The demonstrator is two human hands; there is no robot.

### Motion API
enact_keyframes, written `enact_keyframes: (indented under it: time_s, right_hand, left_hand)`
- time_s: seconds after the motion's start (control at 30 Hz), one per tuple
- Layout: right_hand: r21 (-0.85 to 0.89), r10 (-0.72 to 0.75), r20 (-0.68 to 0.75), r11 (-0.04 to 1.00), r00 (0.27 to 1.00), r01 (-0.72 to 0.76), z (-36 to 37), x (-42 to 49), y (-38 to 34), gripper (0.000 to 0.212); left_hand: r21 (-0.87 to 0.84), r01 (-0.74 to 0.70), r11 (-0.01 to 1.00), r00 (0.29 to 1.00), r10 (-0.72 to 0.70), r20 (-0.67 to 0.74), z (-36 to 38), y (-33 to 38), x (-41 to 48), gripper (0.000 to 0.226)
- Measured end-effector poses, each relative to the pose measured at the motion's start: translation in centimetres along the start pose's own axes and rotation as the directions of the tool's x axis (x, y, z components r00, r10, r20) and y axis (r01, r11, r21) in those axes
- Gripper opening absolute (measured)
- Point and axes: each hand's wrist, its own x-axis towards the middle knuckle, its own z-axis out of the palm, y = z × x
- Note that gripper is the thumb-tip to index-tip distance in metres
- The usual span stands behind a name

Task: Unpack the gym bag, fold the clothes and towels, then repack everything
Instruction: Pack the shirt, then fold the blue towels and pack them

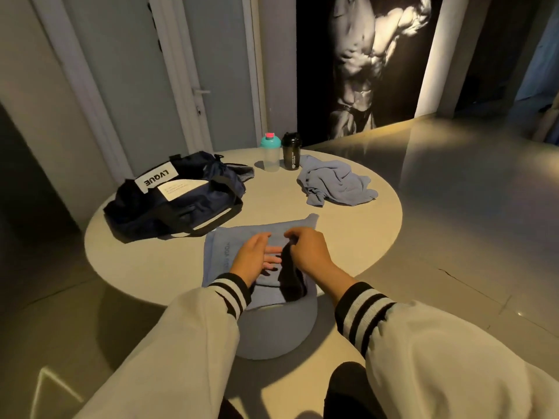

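A blue towel (230, 240) lies spread at the near edge of the round table (357, 237), its lower part hanging over the rim. My left hand (257, 255) rests flat on the towel with straight fingers. My right hand (305, 249) is beside it with curled fingers that pinch a fold of the towel. A navy gym bag (178, 201) with a white label lies on the table's left side. A crumpled blue garment (335, 182) sits at the right.
Two shaker bottles stand at the table's far edge, a clear one with a teal lid (271, 152) and a black one (291, 151). A grey round stool (278, 331) stands under the table's near edge. Doors are behind the table.
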Motion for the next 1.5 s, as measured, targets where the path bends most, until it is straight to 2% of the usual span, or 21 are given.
enact_keyframes:
  time_s: [0.1,0.17,0.2,0.27,0.33,0.4,0.47,0.53,0.73,0.8,0.93,1.03,1.17,1.3,1.4,1.5]
  right_hand:
    - [0.03,-0.192,0.099,0.981,0.976,0.19,2.0,-0.3,-4.1,0.046]
    - [0.107,-0.369,0.247,0.929,0.896,0.353,4.0,-1.3,-6.2,0.042]
    - [0.132,-0.412,0.318,0.911,0.854,0.39,5.1,-1.8,-6.7,0.039]
    - [0.171,-0.4,0.393,0.916,0.828,0.362,7.1,-2.6,-6.7,0.033]
    - [0.165,-0.369,0.366,0.929,0.854,0.331,8.3,-2.9,-5.8,0.03]
    - [0.084,-0.336,0.306,0.942,0.891,0.326,8.8,-3.1,-4.9,0.024]
    - [0.018,-0.338,0.28,0.938,0.899,0.347,8.9,-3.4,-4.3,0.015]
    - [-0.031,-0.368,0.313,0.917,0.876,0.397,8.9,-3.8,-3.8,0.013]
    - [-0.163,-0.396,0.367,0.863,0.842,0.477,8.7,-4.3,-2.6,0.034]
    - [-0.166,-0.414,0.385,0.848,0.825,0.503,8.6,-4.4,-2.2,0.029]
    - [-0.076,-0.475,0.283,0.855,0.833,0.513,8.3,-4.6,-1.5,0.022]
    - [-0.109,-0.504,0.276,0.83,0.819,0.547,8.1,-5.1,-1.2,0.024]
    - [-0.178,-0.489,0.303,0.814,0.818,0.553,8.4,-5.9,-0.2,0.036]
    - [-0.205,-0.484,0.23,0.824,0.844,0.529,8.9,-6.4,0.1,0.03]
    - [-0.157,-0.475,0.209,0.846,0.855,0.509,8.6,-6.5,0.3,0.021]
    - [-0.136,-0.515,0.2,0.828,0.833,0.544,8.3,-6.8,0.8,0.016]
  left_hand:
    - [-0.164,-0.036,0.986,0.99,0.013,-0.144,-3.8,0.7,-1.0,0.034]
    - [-0.202,-0.066,0.977,0.971,0.016,-0.24,-6.5,0.0,-1.9,0.037]
    - [-0.183,-0.071,0.981,0.956,0.015,-0.294,-7.6,-0.5,-2.4,0.037]
    - [-0.075,-0.033,0.997,0.935,0.004,-0.356,-9.3,-1.6,-3.6,0.035]
    - [0.109,0.019,0.994,0.942,0.019,-0.336,-10.2,-2.7,-4.7,0.031]
    - [0.286,0.025,0.958,0.956,0.061,-0.289,-10.5,-4.0,-5.2,0.031]
    - [0.385,0.016,0.923,0.966,0.086,-0.246,-10.5,-4.7,-5.5,0.032]
    - [0.419,0.03,0.907,0.965,0.083,-0.247,-10.5,-4.8,-5.7,0.039]
    - [0.409,0.048,0.911,0.963,0.067,-0.261,-10.8,-3.9,-5.9,0.044]
    - [0.406,0.066,0.912,0.975,0.028,-0.222,-11.4,-3.9,-6.0,0.046]
    - [0.46,0.068,0.885,0.987,0.007,-0.159,-11.7,-4.1,-6.6,0.045]
    - [0.548,0.02,0.836,0.989,0.064,-0.134,-11.2,-4.7,-7.5,0.044]
    - [0.582,-0.056,0.811,0.964,0.196,-0.18,-10.4,-5.9,-8.9,0.037]
    - [0.7,-0.276,0.659,0.902,0.429,-0.049,-9.6,-7.5,-10.1,0.014]
    - [0.747,-0.344,0.569,0.899,0.43,0.087,-9.6,-8.1,-10.8,0.022]
    - [0.827,-0.302,0.475,0.904,0.419,0.089,-9.4,-8.4,-11.2,0.031]
